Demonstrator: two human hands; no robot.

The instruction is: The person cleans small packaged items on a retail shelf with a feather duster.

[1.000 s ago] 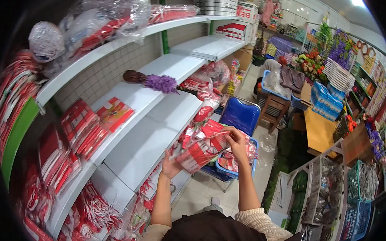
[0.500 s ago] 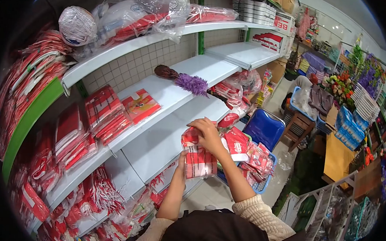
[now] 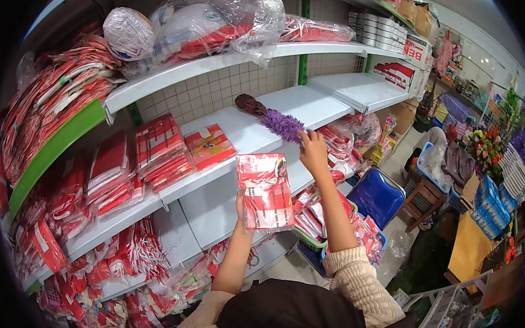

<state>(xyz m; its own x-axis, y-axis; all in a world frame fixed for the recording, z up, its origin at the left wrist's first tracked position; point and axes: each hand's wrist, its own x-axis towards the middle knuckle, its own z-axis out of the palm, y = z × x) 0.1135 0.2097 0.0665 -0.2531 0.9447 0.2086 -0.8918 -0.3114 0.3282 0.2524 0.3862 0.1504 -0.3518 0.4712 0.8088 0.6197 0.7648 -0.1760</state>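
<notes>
My left hand grips the near left edge of a flat packet of red and white printed cloth in clear plastic, held up in front of the shelves. My right hand is stretched out with its fingers slightly apart. Its fingertips are at the purple end of a fluffy duster, which lies on the middle shelf; a firm hold on it does not show. The duster's other end is dark brown. Left of it on the same shelf are a red packet with a yellow picture and stacked red packets.
Baskets of red and white packets stand below my right arm, beside a blue chair. Plastic-bagged goods and a ball of white yarn sit on the upper shelf. A white ladder-like frame is at the lower right.
My right hand has left the packet and reached forward to the duster. My left hand keeps the packet, now raised and turned flatter to view. The camera view has shifted.
</notes>
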